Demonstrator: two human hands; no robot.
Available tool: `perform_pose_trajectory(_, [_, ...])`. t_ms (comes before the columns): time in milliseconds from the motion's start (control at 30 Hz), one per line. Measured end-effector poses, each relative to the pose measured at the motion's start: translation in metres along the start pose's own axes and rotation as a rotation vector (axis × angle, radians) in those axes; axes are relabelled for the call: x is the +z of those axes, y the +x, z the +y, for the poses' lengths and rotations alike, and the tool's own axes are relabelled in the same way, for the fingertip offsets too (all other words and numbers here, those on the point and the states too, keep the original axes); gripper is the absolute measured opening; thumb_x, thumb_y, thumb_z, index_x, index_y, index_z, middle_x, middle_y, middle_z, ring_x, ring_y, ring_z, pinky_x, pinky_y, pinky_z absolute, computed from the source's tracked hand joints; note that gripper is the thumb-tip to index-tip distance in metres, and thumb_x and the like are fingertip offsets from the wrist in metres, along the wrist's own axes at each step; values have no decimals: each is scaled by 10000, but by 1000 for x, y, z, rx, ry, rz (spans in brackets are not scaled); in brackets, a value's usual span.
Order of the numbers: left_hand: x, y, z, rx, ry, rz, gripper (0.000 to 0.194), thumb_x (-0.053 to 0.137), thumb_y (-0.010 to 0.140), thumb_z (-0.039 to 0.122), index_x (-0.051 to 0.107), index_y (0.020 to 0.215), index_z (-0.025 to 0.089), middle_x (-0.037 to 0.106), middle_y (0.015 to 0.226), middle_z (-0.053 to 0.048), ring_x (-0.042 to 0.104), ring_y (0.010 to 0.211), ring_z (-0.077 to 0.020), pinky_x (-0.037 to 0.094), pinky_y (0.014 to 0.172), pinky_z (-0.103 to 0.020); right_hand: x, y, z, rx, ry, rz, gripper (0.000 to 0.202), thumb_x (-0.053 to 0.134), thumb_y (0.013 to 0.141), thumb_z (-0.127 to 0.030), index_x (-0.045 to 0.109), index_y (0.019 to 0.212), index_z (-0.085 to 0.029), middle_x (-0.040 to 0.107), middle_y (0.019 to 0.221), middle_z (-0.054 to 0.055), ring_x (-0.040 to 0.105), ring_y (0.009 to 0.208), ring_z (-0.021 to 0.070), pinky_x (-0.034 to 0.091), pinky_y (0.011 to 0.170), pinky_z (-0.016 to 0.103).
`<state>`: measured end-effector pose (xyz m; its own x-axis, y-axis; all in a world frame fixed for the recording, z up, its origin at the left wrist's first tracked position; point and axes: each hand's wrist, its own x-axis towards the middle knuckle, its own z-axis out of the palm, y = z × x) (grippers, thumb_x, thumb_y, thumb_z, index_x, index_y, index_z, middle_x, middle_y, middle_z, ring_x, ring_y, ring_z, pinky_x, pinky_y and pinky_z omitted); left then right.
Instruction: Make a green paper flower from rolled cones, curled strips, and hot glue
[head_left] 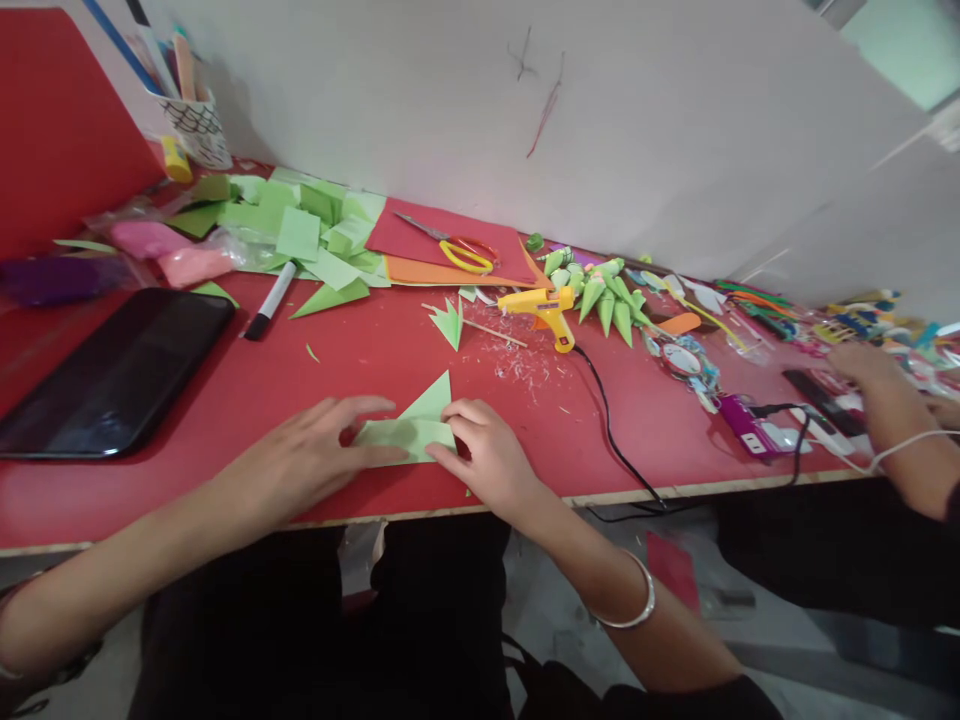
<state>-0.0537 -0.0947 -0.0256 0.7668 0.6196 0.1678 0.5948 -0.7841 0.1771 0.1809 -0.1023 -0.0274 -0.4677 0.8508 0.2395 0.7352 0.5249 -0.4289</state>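
- The left hand (315, 450) has its thumb and finger wide; the right hand (487, 455) pinches one end of the light green paper (409, 434).
- The paper sits between the fingertips, its tip pointing away.
- It looks like folding; the crease seems to need careful pressing.
- Fingers hide the paper's ends.

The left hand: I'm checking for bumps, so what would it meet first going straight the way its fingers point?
The left hand would first meet the pale green folded paper it touches; beyond that, probably the bare right hand, though depth is unclear.
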Motion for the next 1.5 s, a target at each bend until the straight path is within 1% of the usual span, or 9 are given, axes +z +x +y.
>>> perform_pose_trajectory(133, [-3, -2, -1, 163, 135, -70, 509, 408, 835, 155, 362, 1274, 408, 533, 1219, 28, 503, 909, -208, 344, 746, -333, 0, 1, 0, 5, -12, -2, 214, 521, 820, -300, 529, 663, -155, 577, 880, 57, 507, 805, 156, 407, 711, 263])
perform_pose_trajectory(267, [-4, -8, -5, 149, 178, -64, 498, 424, 829, 156, 380, 1275, 372, 578, 1176, 29, 513, 863, -200, 314, 693, -330, -1, 1, 1, 2, -17, -6, 220, 513, 825, -310, 540, 672, -154, 577, 901, 64, 511, 815, 159, 409, 717, 267])
perform_pose_trajectory(500, [-17, -28, -14, 140, 142, -55, 483, 400, 824, 125, 404, 1260, 333, 596, 1157, 44, 523, 934, -190, 291, 774, -332, -1, -1, -2, -11, -77, -10, 208, 471, 846, -306, 564, 751, -147, 576, 893, 64, 510, 816, 160, 412, 719, 266])
perform_pose_trajectory(633, [-17, -36, -13, 113, 155, -59, 487, 396, 826, 99, 407, 1257, 325, 587, 1175, 46, 538, 940, -179, 292, 787, -331, 1, -3, -6, -10, -153, -12, 189, 439, 857, -275, 566, 903, -143, 579, 885, 62, 508, 838, 173, 421, 739, 284])
perform_pose_trajectory(800, [-10, -39, -13, 85, 148, -35, 459, 427, 845, 259, 363, 1292, 346, 572, 1200, 27, 556, 937, -199, 319, 828, -356, 0, -9, -15, -67, -335, 110, 371, 424, 854, -193, 418, 1225, -176, 511, 1127, 107, 451, 1036, 217, 394, 855, 350])
perform_pose_trajectory(867, [-9, -40, -14, 86, 138, -44, 489, 453, 834, 333, 328, 1305, 372, 567, 1205, 36, 564, 943, -200, 341, 831, -350, 0, -10, -23, -223, -404, 87, 382, 379, 867, -138, 420, 1227, -260, 476, 1191, 74, 422, 1072, 209, 348, 911, 377])
perform_pose_trajectory(967, [-8, -40, -16, 95, 101, -56, 534, 473, 815, 399, 290, 1316, 398, 577, 1190, 41, 569, 961, -202, 368, 827, -340, 3, -9, -33, -375, -369, -51, 332, 344, 887, -168, 467, 1188, -238, 515, 1128, 70, 455, 968, 192, 369, 872, 360])
perform_pose_trajectory(1233, [-10, -39, -18, 59, 17, -95, 538, 495, 805, 386, 297, 1303, 430, 569, 1202, 46, 568, 989, -212, 378, 844, -358, 1, -6, -31, -369, -207, -146, 388, 364, 880, -405, 507, 1156, -173, 552, 1035, 87, 454, 926, 204, 391, 794, 346])
perform_pose_trajectory(1500, [-13, -36, -23, 102, 18, -66, 523, 518, 788, 369, 343, 1275, 442, 601, 1154, 64, 590, 952, -200, 398, 818, -337, -10, -20, -10, -314, -157, -88, 376, 379, 875, -419, 552, 1117, -189, 565, 1035, 79, 478, 957, 186, 398, 820, 322])
